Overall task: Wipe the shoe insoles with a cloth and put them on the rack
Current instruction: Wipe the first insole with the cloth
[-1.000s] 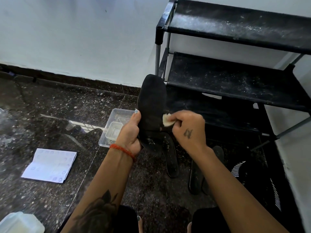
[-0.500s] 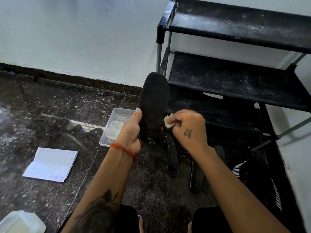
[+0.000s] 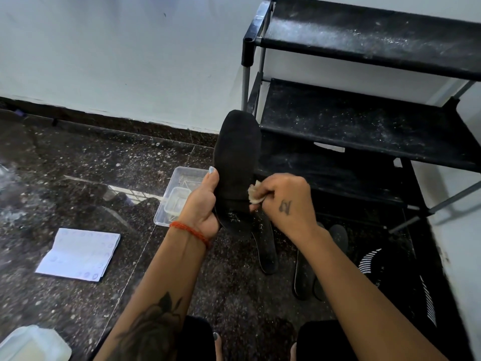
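— While one black insole [image 3: 237, 162] is gripped upright by the left hand [image 3: 201, 207], what is pinched against it?

— One cloth [image 3: 254, 194], by the right hand [image 3: 285, 201]. Three insoles [image 3: 268, 246] are counted on speckled dark floor [image 3: 78, 162] at five o'clock, a three-shelved rack [image 3: 364, 121] at two.

Your left wrist wears a red thread bracelet [image 3: 191, 230] — a rose tattoo [image 3: 153, 324] below it, a small tattoo [image 3: 285, 206] on your right hand [image 3: 283, 201].

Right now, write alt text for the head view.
A left hand holds a black insole upright while the right hand presses a small cloth against it, beside a black shoe rack; more insoles lie on the floor.
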`<state>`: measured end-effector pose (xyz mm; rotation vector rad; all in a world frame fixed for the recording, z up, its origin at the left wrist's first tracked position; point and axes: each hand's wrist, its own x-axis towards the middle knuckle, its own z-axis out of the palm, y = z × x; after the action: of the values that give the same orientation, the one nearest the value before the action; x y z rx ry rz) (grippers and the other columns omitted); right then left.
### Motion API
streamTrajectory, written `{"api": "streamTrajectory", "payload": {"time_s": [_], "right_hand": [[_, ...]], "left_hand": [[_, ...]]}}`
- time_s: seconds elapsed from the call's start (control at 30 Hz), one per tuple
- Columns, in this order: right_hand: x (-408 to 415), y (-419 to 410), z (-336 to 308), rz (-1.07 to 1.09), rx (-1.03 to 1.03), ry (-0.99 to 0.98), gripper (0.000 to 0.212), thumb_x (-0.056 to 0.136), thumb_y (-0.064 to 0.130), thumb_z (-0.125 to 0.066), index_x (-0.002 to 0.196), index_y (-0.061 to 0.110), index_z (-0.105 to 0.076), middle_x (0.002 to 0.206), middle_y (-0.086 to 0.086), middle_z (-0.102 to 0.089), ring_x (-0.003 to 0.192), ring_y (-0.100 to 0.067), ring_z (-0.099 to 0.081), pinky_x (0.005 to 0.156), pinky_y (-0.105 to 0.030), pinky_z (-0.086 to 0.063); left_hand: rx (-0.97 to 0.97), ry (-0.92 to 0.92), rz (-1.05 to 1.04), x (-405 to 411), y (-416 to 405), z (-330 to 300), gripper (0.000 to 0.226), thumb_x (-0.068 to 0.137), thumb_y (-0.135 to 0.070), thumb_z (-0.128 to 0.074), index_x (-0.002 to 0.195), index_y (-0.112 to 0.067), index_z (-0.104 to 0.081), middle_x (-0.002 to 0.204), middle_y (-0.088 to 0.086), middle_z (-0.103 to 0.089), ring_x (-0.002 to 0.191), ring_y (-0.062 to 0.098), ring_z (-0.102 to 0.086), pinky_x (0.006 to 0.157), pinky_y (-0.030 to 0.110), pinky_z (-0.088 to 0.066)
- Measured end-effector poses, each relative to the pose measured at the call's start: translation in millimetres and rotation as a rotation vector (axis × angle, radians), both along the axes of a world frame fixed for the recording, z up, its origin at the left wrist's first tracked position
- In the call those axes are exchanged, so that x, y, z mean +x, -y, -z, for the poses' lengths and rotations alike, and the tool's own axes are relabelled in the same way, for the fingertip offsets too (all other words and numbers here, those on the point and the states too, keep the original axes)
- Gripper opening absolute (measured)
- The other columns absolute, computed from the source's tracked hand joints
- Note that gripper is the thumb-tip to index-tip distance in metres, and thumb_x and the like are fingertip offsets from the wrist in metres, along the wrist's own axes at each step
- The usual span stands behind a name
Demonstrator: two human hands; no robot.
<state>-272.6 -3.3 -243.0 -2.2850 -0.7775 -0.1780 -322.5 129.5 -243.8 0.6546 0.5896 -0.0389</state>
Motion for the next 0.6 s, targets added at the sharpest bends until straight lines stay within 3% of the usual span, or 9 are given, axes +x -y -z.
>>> {"api": "streamTrajectory", "payload": {"time_s": [0.13,0.27,0.4,0.47,0.53,0.6], "right_hand": [[5,-3,-1,0.165,0.287,-0.025,0.028,0.075,-0.010,-0.056,0.084,0.010,-0.075,0.088,0.000,-0.072,0.084,-0.006,-0.064,0.076,-0.006,-0.046],[-5,-10,-2,0.049,0.205,-0.169,0.028,0.076,-0.008,-0.060,0.095,0.009,-0.074,0.095,-0.002,-0.072,0.084,0.006,-0.057,0.077,0.006,-0.036],[-1,-3,-10,-0.050,0.032,-0.445,0.019,0.075,0.000,-0.065,0.083,0.013,-0.076,0.077,0.006,-0.071,0.056,0.008,-0.053,0.054,0.001,-0.037],[4,2,-14,0.036,0.093,-0.495,0.022,0.073,-0.001,-0.060,0.070,0.014,-0.076,0.063,0.011,-0.067,0.052,0.007,-0.054,0.048,-0.004,-0.038],[7,4,-16,0.182,0.268,-0.486,0.026,0.075,-0.001,-0.058,0.062,0.017,-0.073,0.060,0.007,-0.066,0.055,0.008,-0.056,0.051,-0.005,-0.042],[7,3,-16,0.253,0.383,-0.454,0.025,0.078,0.001,-0.059,0.073,0.019,-0.073,0.072,0.006,-0.068,0.062,0.009,-0.057,0.058,-0.002,-0.042]], "left_hand": [[-0.003,0.021,-0.001,-1,1,0,0.049,0.101,-0.040,-0.029,0.134,-0.009,-0.048,0.115,0.018,-0.064,0.086,0.030,-0.069,0.069,0.057,-0.053],[0.046,0.001,-0.046,1,0,2,0.048,0.102,-0.036,-0.028,0.138,-0.007,-0.043,0.126,0.020,-0.058,0.094,0.030,-0.063,0.067,0.046,-0.059],[0.101,0.018,-0.129,0,1,-1,0.042,0.103,-0.026,-0.029,0.137,-0.003,-0.039,0.130,0.022,-0.053,0.087,0.028,-0.060,0.092,0.049,-0.045],[0.101,0.010,-0.116,0,1,0,0.041,0.103,-0.028,-0.030,0.135,-0.006,-0.042,0.133,0.019,-0.053,0.096,0.032,-0.061,0.095,0.051,-0.045],[0.112,0.007,-0.106,0,1,-1,0.036,0.102,-0.028,-0.031,0.127,-0.007,-0.048,0.126,0.018,-0.057,0.091,0.029,-0.066,0.084,0.051,-0.053],[0.121,-0.006,-0.105,0,2,-2,0.038,0.102,-0.029,-0.032,0.129,-0.007,-0.047,0.122,0.017,-0.060,0.077,0.022,-0.069,0.061,0.040,-0.059]]}}
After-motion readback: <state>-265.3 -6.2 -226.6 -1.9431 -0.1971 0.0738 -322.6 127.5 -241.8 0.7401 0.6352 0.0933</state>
